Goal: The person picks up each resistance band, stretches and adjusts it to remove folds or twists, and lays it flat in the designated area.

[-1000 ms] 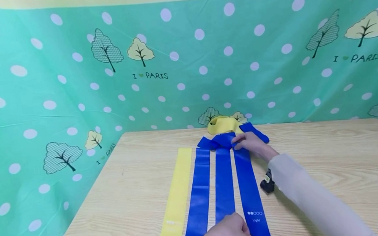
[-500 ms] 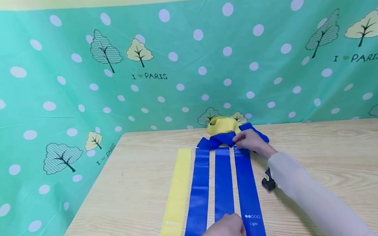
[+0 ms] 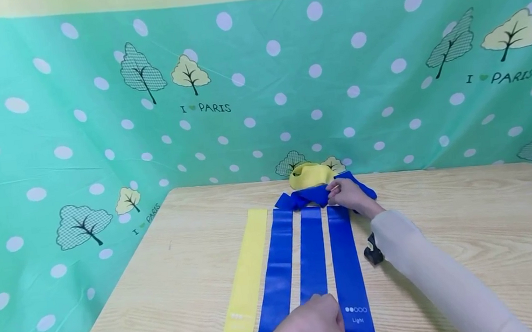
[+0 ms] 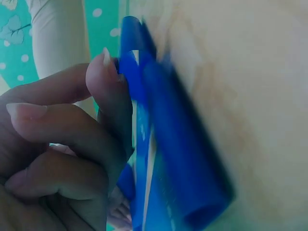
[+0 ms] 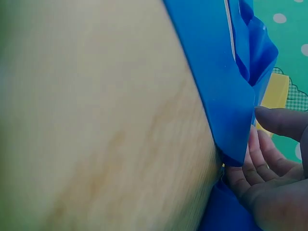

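Three blue resistance bands lie lengthwise on the table, the right one (image 3: 347, 265) marked "Light". The middle one (image 3: 312, 247) and left one (image 3: 279, 273) run alongside, with a yellow resistance band (image 3: 248, 276) farthest left. Low in the head view, my left hand (image 3: 319, 323) pinches the near end of the right blue band; its other fingers are curled. My right hand (image 3: 349, 195) is at that band's far end. In the right wrist view its fingers (image 5: 260, 159) touch the band's end, with the thumb apart from them. The left fingertips are hidden in the head view.
A crumpled blue band (image 3: 305, 198) lies just past the far ends, with a looped yellow band (image 3: 311, 175) behind it. Another blue piece (image 3: 355, 183) is beside my right hand. A black object (image 3: 373, 249) shows at the right sleeve. A polka-dot curtain (image 3: 257, 80) hangs behind the table.
The near end of the right blue band has shifted left with my left hand. My right fingertips have moved slightly farther back, and more of the band's far end shows.
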`<state>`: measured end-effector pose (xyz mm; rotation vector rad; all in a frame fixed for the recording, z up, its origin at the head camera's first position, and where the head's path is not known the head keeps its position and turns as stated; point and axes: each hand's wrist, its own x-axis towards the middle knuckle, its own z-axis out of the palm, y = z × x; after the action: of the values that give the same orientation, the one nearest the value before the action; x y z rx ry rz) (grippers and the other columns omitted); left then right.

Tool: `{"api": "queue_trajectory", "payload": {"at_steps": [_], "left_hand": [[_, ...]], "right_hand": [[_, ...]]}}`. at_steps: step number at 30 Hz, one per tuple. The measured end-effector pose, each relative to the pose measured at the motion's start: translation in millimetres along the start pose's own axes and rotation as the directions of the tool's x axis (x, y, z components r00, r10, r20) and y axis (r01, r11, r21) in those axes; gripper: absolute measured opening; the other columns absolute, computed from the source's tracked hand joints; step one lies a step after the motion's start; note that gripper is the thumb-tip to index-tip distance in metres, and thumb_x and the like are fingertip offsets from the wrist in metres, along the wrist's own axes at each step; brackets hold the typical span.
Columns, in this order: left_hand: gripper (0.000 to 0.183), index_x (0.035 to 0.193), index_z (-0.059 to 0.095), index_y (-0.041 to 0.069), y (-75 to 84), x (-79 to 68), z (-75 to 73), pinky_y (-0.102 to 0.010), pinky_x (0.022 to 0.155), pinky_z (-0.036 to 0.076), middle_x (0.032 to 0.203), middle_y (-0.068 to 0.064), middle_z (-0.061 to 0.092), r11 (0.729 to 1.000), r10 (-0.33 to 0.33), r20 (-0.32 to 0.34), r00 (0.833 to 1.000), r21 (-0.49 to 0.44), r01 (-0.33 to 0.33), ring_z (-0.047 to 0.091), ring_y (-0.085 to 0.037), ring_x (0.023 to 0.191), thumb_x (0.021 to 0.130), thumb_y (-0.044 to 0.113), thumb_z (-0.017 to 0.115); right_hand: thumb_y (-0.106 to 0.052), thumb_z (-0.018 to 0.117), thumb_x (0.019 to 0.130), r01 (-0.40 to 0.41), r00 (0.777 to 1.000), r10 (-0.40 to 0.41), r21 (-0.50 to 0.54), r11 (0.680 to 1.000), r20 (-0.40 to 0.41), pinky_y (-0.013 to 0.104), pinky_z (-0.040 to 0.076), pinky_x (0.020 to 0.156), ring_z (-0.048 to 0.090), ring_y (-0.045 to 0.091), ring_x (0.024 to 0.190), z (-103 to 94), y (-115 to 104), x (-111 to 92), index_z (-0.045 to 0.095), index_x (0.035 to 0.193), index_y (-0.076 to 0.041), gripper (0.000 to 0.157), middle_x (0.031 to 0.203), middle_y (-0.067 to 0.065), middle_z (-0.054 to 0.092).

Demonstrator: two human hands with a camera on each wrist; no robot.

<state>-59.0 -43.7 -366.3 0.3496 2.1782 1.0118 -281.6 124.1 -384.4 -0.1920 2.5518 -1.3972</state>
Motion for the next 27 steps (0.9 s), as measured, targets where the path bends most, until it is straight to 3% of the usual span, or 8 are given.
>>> {"api": "queue_trajectory", "payload": {"at_steps": [6,10,15,21,24,27], "left_hand": [[0.033,0.059,0.065,0.002,6.0,1.7,-20.9,-0.019,0.035,0.029,0.046,-0.003,0.058,1.000,0.016,-0.022,1.000,-0.017,-0.016,0.044,-0.010,0.033,0.087,0.018,0.067],[0.029,0.067,0.066,0.005,13.8,6.4,-39.8,-0.025,0.043,0.039,0.052,-0.004,0.062,1.000,0.001,-0.109,0.994,0.027,0.002,0.050,-0.013,0.039,0.091,0.020,0.062],[0.027,0.073,0.067,0.002,18.4,19.1,-66.7,-0.035,0.057,0.050,0.057,-0.006,0.064,0.998,-0.015,-0.235,0.972,0.062,0.030,0.059,-0.019,0.047,0.093,0.019,0.059],[0.022,0.078,0.061,0.003,15.2,44.7,-91.3,-0.027,0.050,0.038,0.065,-0.008,0.065,0.995,-0.047,-0.316,0.948,0.069,0.073,0.065,-0.025,0.058,0.094,0.018,0.058],[0.029,0.065,0.053,0.010,12.8,59.6,-99.7,-0.024,0.046,0.035,0.062,-0.006,0.061,0.995,-0.048,-0.354,0.934,0.064,0.075,0.065,-0.025,0.059,0.093,0.016,0.058],[0.041,0.052,0.042,0.014,11.4,73.8,-108.7,-0.021,0.040,0.031,0.049,0.000,0.048,0.998,-0.027,-0.415,0.910,0.043,0.049,0.057,-0.019,0.048,0.090,0.011,0.056]], "right_hand": [[0.000,0.061,0.085,-0.003,1.000,0.003,-0.023,1.000,-0.015,0.026,0.047,0.070,0.057,0.019,0.084,1.0,-2.6,1.2,0.051,0.122,0.006,0.039,0.098,0.012,0.059],[-0.001,0.063,0.084,-0.011,0.999,0.009,-0.068,0.998,-0.038,0.031,0.048,0.076,0.055,0.026,0.096,2.7,-4.5,1.8,0.053,0.121,0.005,0.039,0.109,0.017,0.056],[-0.003,0.063,0.084,-0.019,0.998,0.013,-0.105,0.994,-0.061,0.044,0.045,0.092,0.050,0.034,0.111,4.0,-7.1,0.5,0.053,0.122,0.005,0.040,0.123,0.024,0.051],[-0.004,0.062,0.085,-0.045,0.997,0.038,-0.111,0.993,-0.067,0.047,0.043,0.096,0.048,0.035,0.114,4.6,-8.6,0.6,0.052,0.123,0.004,0.040,0.129,0.023,0.049],[-0.003,0.063,0.084,-0.044,0.996,0.035,-0.119,0.992,-0.079,0.047,0.042,0.097,0.049,0.034,0.114,4.7,-9.4,1.5,0.053,0.121,0.004,0.039,0.127,0.023,0.051],[-0.004,0.064,0.083,-0.037,0.996,0.026,-0.133,0.990,-0.085,0.046,0.042,0.097,0.049,0.033,0.112,5.0,-10.7,1.9,0.054,0.120,0.004,0.040,0.124,0.022,0.052]]}}
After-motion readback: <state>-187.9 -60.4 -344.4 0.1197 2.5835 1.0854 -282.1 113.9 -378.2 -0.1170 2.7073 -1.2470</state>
